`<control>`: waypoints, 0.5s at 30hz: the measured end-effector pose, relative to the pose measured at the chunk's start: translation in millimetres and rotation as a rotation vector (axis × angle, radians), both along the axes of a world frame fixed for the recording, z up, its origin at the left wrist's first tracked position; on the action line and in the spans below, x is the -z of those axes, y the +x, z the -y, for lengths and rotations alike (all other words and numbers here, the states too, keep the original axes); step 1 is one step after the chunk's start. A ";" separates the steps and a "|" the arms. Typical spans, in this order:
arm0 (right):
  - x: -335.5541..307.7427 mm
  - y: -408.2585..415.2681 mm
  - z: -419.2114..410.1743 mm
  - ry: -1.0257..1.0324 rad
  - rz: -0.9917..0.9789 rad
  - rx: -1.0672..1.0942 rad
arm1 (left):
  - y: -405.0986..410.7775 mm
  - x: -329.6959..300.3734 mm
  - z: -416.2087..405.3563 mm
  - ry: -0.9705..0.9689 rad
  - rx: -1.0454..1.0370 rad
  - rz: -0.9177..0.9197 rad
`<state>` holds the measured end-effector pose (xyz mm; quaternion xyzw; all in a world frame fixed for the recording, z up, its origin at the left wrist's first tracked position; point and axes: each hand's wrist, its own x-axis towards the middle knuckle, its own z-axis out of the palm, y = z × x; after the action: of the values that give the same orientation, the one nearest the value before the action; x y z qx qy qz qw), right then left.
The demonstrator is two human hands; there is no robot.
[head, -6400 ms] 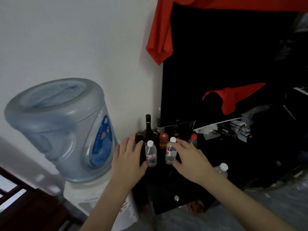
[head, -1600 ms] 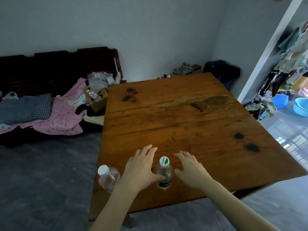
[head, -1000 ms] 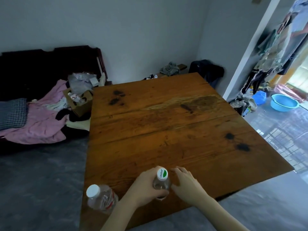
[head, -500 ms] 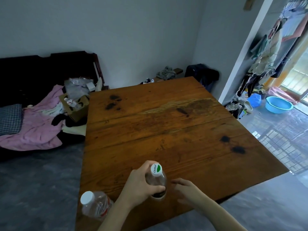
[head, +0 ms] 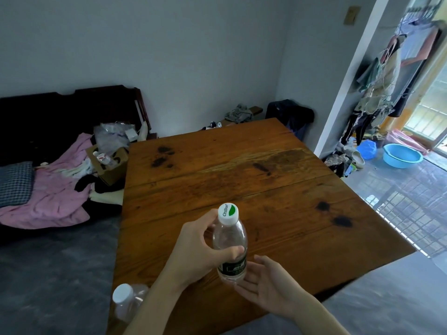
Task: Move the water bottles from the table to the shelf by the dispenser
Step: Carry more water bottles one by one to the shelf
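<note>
Between our hands, the bottle is lifted: left hand wrapped around it, right hand open beneath. Next, collect the second bottle, beside our left forearm.

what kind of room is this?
Probably a lived-in home, a bedroom or living room: a dark wooden bed with a pink blanket, a wooden table, and clothes hanging by the doorway.
</note>
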<state>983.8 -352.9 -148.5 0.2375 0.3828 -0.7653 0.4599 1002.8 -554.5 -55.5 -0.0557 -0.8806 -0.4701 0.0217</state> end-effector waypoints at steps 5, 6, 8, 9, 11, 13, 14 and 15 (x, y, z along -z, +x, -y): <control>-15.1 -1.1 -10.2 0.008 -0.049 -0.022 | -3.7 -17.5 -10.3 -0.033 0.022 -0.032; -18.4 -1.4 -13.0 0.012 -0.062 -0.028 | -4.4 -20.2 -13.8 -0.034 0.029 -0.036; -25.7 -1.7 -19.8 0.027 -0.088 -0.047 | -5.8 -23.3 -22.3 -0.031 0.043 -0.043; -28.6 -1.9 -24.3 0.040 -0.102 -0.062 | -6.5 -24.0 -27.0 -0.025 0.052 -0.043; -32.9 -1.5 -35.5 0.074 -0.126 -0.098 | -7.7 -25.8 -38.2 -0.019 0.067 -0.045; -35.1 -0.1 -49.6 0.093 -0.145 -0.107 | -8.4 -28.7 -50.7 -0.025 0.087 -0.051; -35.5 0.8 -57.5 0.096 -0.152 -0.099 | -8.7 -30.6 -58.0 -0.024 0.097 -0.055; -36.1 2.2 -65.7 0.096 -0.156 -0.083 | -9.1 -31.9 -65.4 -0.020 0.108 -0.055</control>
<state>986.0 -287.2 -112.5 0.1828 0.4630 -0.7426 0.4480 993.7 -489.2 -23.6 -0.1164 -0.8799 -0.4602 0.0198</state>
